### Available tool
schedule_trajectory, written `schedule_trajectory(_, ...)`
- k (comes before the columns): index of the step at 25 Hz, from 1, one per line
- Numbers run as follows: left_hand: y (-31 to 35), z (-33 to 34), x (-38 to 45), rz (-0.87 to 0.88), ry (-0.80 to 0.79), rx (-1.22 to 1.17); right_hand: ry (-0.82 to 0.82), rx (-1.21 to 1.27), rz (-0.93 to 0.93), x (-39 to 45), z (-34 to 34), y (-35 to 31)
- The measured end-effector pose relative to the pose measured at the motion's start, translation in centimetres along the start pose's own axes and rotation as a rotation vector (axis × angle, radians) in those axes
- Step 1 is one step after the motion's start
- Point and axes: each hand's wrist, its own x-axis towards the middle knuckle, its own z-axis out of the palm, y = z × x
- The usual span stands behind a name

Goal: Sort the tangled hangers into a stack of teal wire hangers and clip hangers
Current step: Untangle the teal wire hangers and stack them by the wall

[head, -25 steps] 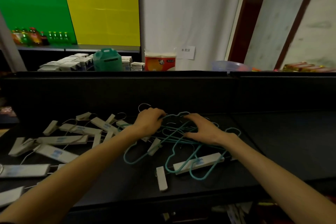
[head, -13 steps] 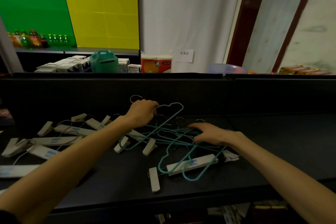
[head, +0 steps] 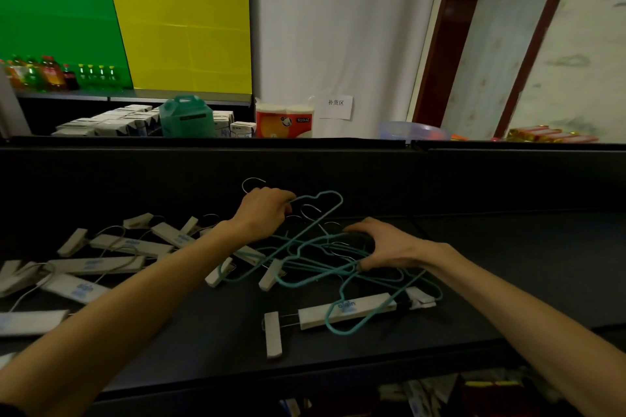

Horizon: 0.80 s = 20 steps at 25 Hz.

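A tangle of teal wire hangers [head: 306, 266] lies in the middle of the black table [head: 508, 274], mixed with white clip hangers. My left hand [head: 262, 211] is shut on the top of one teal wire hanger [head: 318, 201] and holds it tilted up off the tangle at the back. My right hand [head: 382, 244] presses down on the tangle with fingers curled over the wires. One clip hanger [head: 345, 310] lies at the front, threaded through teal wire. Several more clip hangers [head: 101, 264] lie spread over the table's left side.
A black wall [head: 135, 176] rises along the table's far side. Behind it stand white cartons [head: 111, 122], a teal jug [head: 186, 117], a tissue roll pack [head: 284, 118] and bottles [head: 44, 74]. Packaged goods [head: 457, 396] show below the table's front edge.
My left hand has lifted one teal wire hanger up and back out of the tangle. My right hand has stayed pressing on the remaining hangers, shifting slightly right.
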Motion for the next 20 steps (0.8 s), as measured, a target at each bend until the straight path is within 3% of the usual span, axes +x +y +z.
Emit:
schedule_trajectory(5, -1.2, -0.8, -1.0, -0.014, 0.167, -0.089, 0.208, -0.006, -0.011, 0.4, 0.3, -1.1)
schedule_trajectory(10, 1.8, -0.4, 1.0, 0.134, 0.189, 0.057, 0.386, -0.003, -0.017, -2.5, 0.4, 1.1)
schedule_trajectory(15, 11.3, 3.4, 4.6, 0.255, 0.218, 0.187, 0.545, -0.103, 0.027, -9.5, -1.1, 8.2)
schedule_trajectory(20, 24.6, 9.0, 9.6, 0.439, 0.333, 0.266, 0.620, -0.168, 0.104, -19.3, -3.6, 19.3)
